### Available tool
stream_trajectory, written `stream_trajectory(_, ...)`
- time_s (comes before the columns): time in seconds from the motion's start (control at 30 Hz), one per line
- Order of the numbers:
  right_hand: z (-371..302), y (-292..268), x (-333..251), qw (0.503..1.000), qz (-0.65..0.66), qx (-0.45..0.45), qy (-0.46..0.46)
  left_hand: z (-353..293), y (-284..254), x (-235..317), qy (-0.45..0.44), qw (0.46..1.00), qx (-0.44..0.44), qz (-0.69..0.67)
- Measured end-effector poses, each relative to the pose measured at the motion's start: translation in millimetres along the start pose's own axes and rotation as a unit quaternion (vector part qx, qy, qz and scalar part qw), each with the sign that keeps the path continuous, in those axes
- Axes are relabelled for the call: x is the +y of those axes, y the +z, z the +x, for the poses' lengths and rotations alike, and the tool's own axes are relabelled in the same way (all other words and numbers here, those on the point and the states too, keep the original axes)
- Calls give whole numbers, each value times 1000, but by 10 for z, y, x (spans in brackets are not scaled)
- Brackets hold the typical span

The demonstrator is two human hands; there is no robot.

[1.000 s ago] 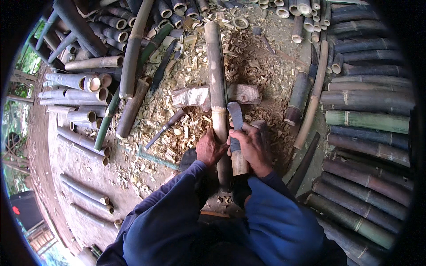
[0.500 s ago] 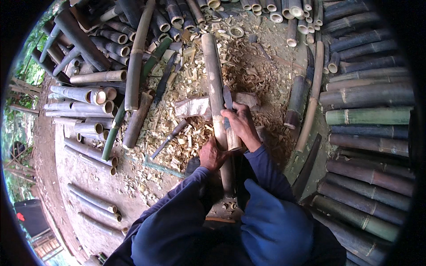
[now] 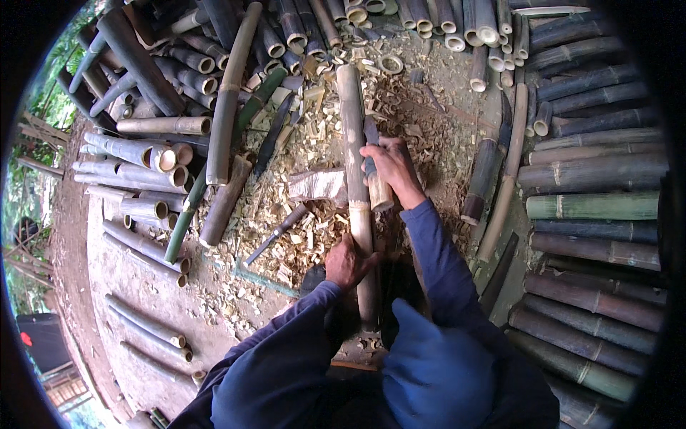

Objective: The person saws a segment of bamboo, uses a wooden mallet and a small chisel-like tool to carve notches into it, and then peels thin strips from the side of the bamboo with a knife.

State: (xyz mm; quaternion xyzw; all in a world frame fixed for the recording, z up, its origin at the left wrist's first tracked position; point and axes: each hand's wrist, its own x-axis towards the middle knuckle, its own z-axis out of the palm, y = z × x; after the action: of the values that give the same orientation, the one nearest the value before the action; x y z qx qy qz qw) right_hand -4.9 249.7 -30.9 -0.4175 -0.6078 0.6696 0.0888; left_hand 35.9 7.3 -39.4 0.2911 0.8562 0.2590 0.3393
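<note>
A long bamboo pole [image 3: 354,157] slants away from my lap, its surface partly pale as if scraped. My left hand [image 3: 348,263] is closed on its near part, thumb across the top. My right hand [image 3: 394,170] grips a knife with a thick, pale cylindrical handle [image 3: 381,196]. The short dark blade [image 3: 371,131] points forward along the pole's right side; whether it touches the pole I cannot tell. Under the pole lies a split wooden block [image 3: 318,184].
Wood chips [image 3: 307,239] cover the ground around the block. A slim tool with a dark handle [image 3: 291,219] and a dark long blade [image 3: 274,136] lie to the left. Bamboo lengths are stacked at the left [image 3: 132,171], the back and the right [image 3: 593,206].
My right hand has moved forward along the pole with the knife, and my right arm is stretched further. The left hand keeps its hold. The whole view has shifted slightly.
</note>
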Motion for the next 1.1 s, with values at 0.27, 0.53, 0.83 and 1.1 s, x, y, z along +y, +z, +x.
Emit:
stream_trajectory(0.27, -93, 5, -107, 997, 20, 30, -64, 11, -58, 9, -20, 999, -23, -16)
stream_trajectory(0.53, 603, -161, -899, 997, 7, -40, -70, 8, 65, -51, -2, 1000, -14, -22)
stream_trajectory(0.83, -459, -455, -1077, 987, 56, -125, -83, 32, -39, -411, 2, 909, -162, -384)
stream_trajectory(1.1, -1750, -438, -65, 987, -98, -107, -67, 70, -131, -403, 50, 908, -196, -366)
